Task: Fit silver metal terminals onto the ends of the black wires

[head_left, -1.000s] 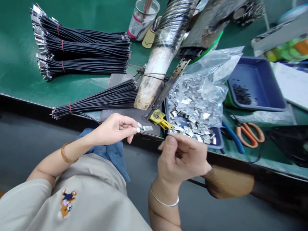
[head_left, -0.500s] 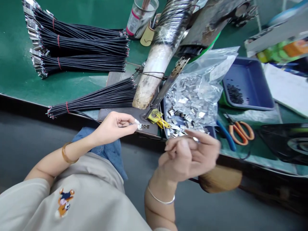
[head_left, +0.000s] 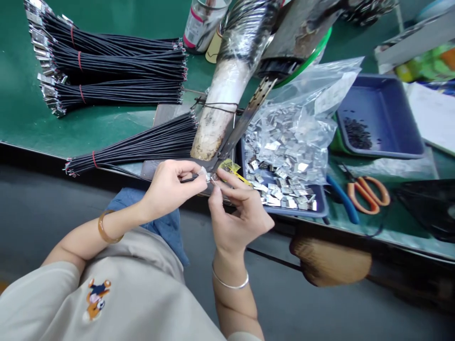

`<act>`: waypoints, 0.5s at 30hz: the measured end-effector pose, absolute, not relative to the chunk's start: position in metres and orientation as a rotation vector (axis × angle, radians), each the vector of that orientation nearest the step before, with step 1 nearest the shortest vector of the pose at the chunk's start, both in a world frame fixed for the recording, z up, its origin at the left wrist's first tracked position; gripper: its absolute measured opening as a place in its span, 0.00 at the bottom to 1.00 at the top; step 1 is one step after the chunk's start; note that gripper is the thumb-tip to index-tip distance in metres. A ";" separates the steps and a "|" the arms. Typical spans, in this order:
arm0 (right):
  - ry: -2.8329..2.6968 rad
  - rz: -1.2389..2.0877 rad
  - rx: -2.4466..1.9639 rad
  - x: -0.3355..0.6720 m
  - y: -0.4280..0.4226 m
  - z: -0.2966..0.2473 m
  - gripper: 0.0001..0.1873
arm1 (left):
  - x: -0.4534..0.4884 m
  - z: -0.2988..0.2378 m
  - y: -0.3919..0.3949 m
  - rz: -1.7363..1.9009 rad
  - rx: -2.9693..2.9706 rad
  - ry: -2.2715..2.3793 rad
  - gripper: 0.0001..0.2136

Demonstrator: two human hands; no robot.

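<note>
My left hand (head_left: 176,187) is closed in a pinch on a black cable (head_left: 189,178) close to its end, where a small USB connector (head_left: 208,177) with a whitish part sticks out past the fingertips. From the right, my right hand (head_left: 240,208) reaches to the same connector, its thumb and fingers closing about the metal end and hiding most of it. Beside the left hand lies a red-banded bundle of black cables (head_left: 142,144). Under and behind the right fingers are a yellow-handled tool (head_left: 234,171) and a tray (head_left: 322,203) of loose metal connector shells (head_left: 280,182).
Banded cable bundles (head_left: 117,71) lie at the back left. A wrapped white tube (head_left: 213,113) and a slotted metal bar (head_left: 249,113) slant down near my hands. To the right are orange-handled scissors (head_left: 369,194), a blue-handled tool (head_left: 343,199) and a blue bin (head_left: 394,113) with small black parts.
My right hand has moved left from over the shell tray and closed at the connector. My left hand keeps its pinch in nearly the same place. The view has shifted slightly.
</note>
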State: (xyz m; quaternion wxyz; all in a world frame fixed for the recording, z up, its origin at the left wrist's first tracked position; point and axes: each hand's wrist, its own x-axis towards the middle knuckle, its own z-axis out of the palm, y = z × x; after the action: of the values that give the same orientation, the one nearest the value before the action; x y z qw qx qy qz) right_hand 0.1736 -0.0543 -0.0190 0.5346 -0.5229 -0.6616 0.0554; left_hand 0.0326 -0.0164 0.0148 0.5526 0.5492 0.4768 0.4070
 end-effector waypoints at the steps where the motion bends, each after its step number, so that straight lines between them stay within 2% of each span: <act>1: -1.568 0.141 -1.249 0.174 -0.054 -0.018 0.07 | 0.033 0.015 -0.017 0.964 1.287 1.133 0.10; 15: -1.736 0.084 -1.202 0.179 -0.058 -0.006 0.11 | 0.030 0.024 -0.018 0.892 1.314 1.153 0.10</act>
State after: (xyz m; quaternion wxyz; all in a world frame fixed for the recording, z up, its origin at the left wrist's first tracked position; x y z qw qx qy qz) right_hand 0.1789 -0.0584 -0.0065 0.4920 -0.4953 -0.7151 0.0347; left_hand 0.0299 -0.0179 0.0239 0.5557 0.5566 0.4885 0.3779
